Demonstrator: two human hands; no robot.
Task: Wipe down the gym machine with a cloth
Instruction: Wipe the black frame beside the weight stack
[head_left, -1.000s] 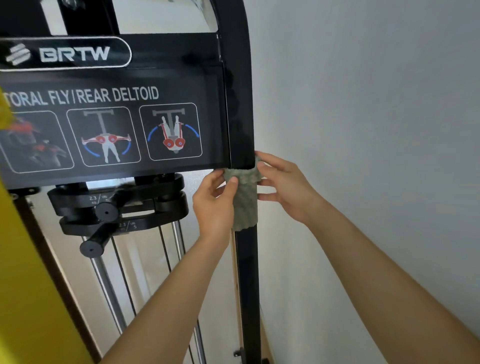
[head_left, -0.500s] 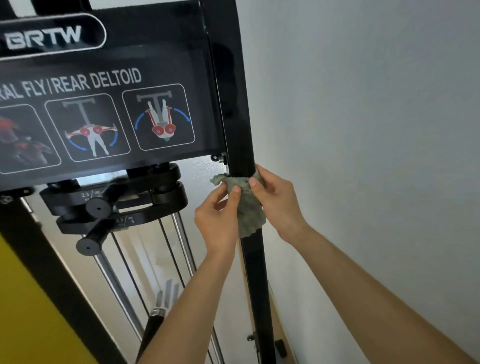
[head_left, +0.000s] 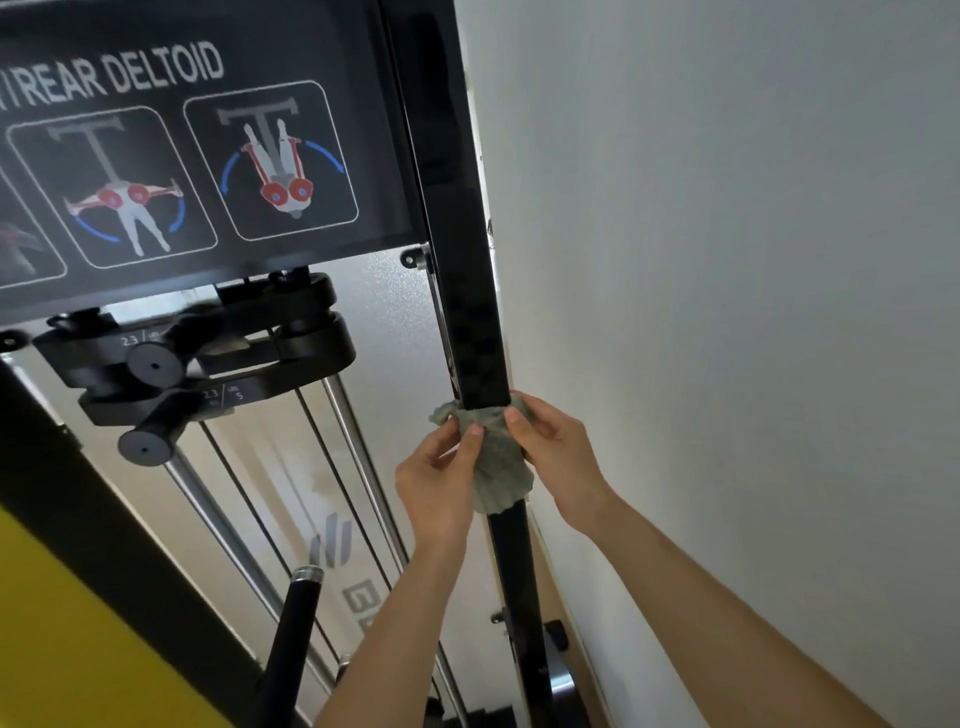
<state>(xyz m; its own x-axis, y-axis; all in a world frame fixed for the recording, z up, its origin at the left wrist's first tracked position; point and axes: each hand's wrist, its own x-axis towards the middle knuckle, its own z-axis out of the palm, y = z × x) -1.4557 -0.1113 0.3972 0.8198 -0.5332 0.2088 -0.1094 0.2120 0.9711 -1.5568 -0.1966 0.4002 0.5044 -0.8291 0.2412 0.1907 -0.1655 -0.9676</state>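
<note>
A grey-green cloth (head_left: 498, 467) is wrapped around the black upright post (head_left: 475, 312) of the gym machine, well below the instruction panel. My left hand (head_left: 441, 478) pinches the cloth's left side with thumb and fingers. From the right, my right hand (head_left: 556, 452) grips the cloth, its fingers curled round the post. Part of the cloth bunches out at the upper left of the post. The post's back side is hidden.
A black "REAR DELTOID" panel (head_left: 208, 156) with exercise diagrams hangs at the upper left. Below it sit black weight plates with knobs (head_left: 197, 364) on chrome guide rods (head_left: 363, 467). A white wall (head_left: 727, 260) runs close along the post's right. A yellow surface (head_left: 62, 649) fills the lower left.
Both hands have slid the cloth down the post, from the panel's lower edge to well below it. The view has tilted downward too.
</note>
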